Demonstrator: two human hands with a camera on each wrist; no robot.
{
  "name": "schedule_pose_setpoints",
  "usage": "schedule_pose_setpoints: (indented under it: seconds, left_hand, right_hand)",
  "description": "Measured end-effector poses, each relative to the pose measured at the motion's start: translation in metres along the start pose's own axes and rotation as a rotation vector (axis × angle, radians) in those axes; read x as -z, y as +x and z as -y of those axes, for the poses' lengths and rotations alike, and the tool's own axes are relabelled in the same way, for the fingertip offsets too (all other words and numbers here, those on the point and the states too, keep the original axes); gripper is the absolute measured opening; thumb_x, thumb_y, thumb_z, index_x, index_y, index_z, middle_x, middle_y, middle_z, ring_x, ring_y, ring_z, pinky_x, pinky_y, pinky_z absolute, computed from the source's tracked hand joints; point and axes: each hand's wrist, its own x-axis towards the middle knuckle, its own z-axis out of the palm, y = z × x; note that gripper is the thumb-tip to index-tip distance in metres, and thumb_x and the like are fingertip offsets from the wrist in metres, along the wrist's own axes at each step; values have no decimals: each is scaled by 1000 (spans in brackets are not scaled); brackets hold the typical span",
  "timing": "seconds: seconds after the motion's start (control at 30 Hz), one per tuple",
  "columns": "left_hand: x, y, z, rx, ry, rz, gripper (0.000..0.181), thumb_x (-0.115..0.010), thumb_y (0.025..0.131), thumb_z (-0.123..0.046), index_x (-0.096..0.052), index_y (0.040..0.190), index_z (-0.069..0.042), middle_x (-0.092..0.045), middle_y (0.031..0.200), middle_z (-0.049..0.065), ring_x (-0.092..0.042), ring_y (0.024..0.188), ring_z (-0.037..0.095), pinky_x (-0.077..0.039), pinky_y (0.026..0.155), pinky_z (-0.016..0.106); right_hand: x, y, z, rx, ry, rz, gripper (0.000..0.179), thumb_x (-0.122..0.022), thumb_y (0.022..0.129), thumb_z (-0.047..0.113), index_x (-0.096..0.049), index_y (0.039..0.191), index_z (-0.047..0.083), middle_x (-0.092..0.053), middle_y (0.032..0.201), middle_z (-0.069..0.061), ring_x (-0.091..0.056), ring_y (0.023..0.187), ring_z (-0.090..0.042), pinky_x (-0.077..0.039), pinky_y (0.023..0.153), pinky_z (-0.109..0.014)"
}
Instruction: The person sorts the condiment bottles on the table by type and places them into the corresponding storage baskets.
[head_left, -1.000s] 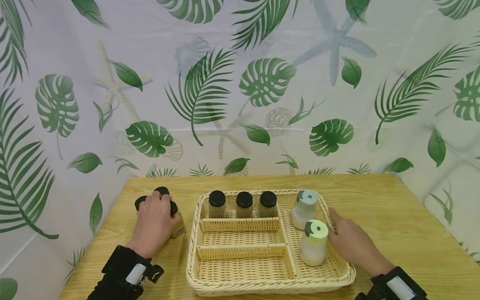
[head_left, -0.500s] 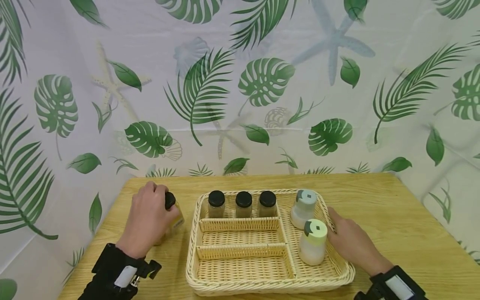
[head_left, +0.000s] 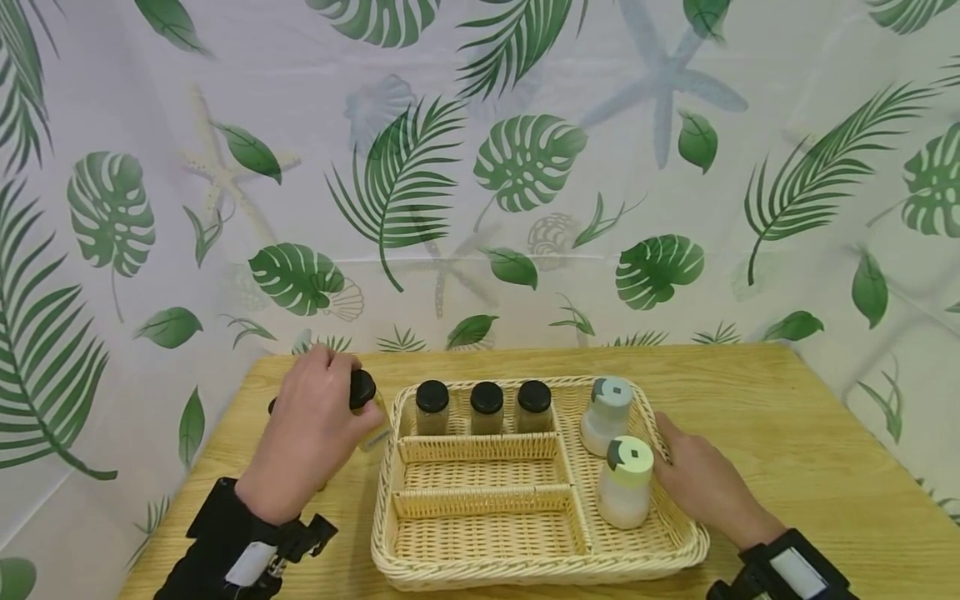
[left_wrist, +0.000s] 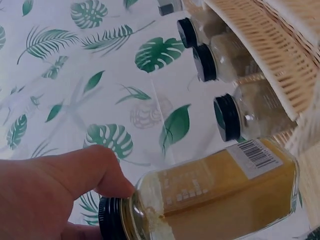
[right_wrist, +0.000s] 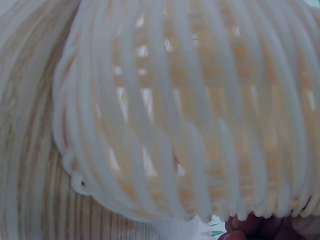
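Observation:
My left hand (head_left: 309,429) pinches a spice jar (left_wrist: 225,192) of yellow-brown powder by its black lid. In the left wrist view the jar lies across the picture, a barcode label near its base. From the head view it overlaps the left rim of a woven basket (head_left: 491,575), most of the jar tucked behind my fingers. My right hand (head_left: 705,479) grips the basket's right rim. Up close in the right wrist view are the basket's wicker wall (right_wrist: 175,115) and a few dark fingertips (right_wrist: 270,227). Three black-lidded jars (head_left: 487,408) stand in the back left compartment.
Two white shakers, one with a grey lid (head_left: 609,412) and one with a yellow-green lid (head_left: 626,483), stand in the basket's long right compartment. Part of another black lid (head_left: 272,406) shows left of my left hand. A leaf-patterned cloth hangs behind the wooden table (head_left: 780,417).
My left hand has lifted a jar from the group at the left and carried it right, to the basket's left rim. My right hand has stayed on the basket.

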Motion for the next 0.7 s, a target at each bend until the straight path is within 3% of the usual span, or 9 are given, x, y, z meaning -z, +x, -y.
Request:
schedule_pose_setpoints:
  seconds: [0.1, 0.23, 0.27, 0.33, 0.47, 0.6, 0.7]
  left_hand:
    - [0, 2, -10, -4, -15, 36, 24, -68, 70, -11, -61, 87, 4, -47, 80, 12, -41, 69, 25, -38, 56, 37]
    - [-4, 4, -21, -22, -25, 81, 28, -69, 72, -14, -62, 94, 3, -47, 82, 10, -40, 70, 23, -37, 58, 36]
    - [-5, 4, -24, -28, -28, 90, 29, -69, 73, -14, -62, 95, 2, -46, 83, 9, -39, 70, 23, -36, 58, 35]
    - [-8, 4, -29, -35, -33, 108, 30, -68, 73, -15, -62, 97, 2, -46, 84, 9, -39, 69, 22, -36, 58, 34]
    - [-14, 5, -40, -54, -47, 129, 31, -69, 74, -16, -63, 98, 2, -48, 84, 9, -40, 68, 20, -37, 56, 32]
    - [-20, 6, -49, -95, -44, 141, 31, -69, 74, -17, -63, 97, 3, -51, 86, 10, -41, 69, 19, -39, 56, 32]
    - [-23, 7, -56, -137, -33, 147, 26, -68, 75, -17, -63, 93, 0, -50, 84, 8, -40, 69, 18, -38, 58, 32]
  right_hand:
    - [0, 0, -1, 2, 2, -6, 64, -45, 100, 25, -20, 145, -12, -61, 82, -14, -50, 58, -14, -37, 46, -31]
    - [-1, 0, -2, 14, -5, -16, 64, -45, 100, 25, -21, 145, -13, -63, 99, -26, -53, 65, -16, -41, 52, -33]
    - [-1, 0, -3, 12, -3, -13, 64, -45, 100, 25, -21, 145, -13, -63, 96, -26, -53, 64, -16, -41, 52, -33]
    - [-1, 0, -3, 15, -5, -15, 64, -45, 100, 26, -21, 145, -13, -60, 111, -31, -54, 68, -16, -42, 54, -33]
    - [-1, 0, -4, 14, 8, -14, 65, -45, 101, 28, -20, 146, -12, -64, 100, -24, -53, 64, -14, -40, 50, -31]
    - [0, 0, -3, 33, 14, -26, 64, -46, 100, 25, -21, 145, -12, -62, 108, -28, -53, 65, -14, -40, 51, -32]
    - [0, -1, -3, 43, 22, -27, 63, -46, 100, 23, -20, 145, -12, -63, 99, -27, -51, 60, -14, -40, 50, -32]
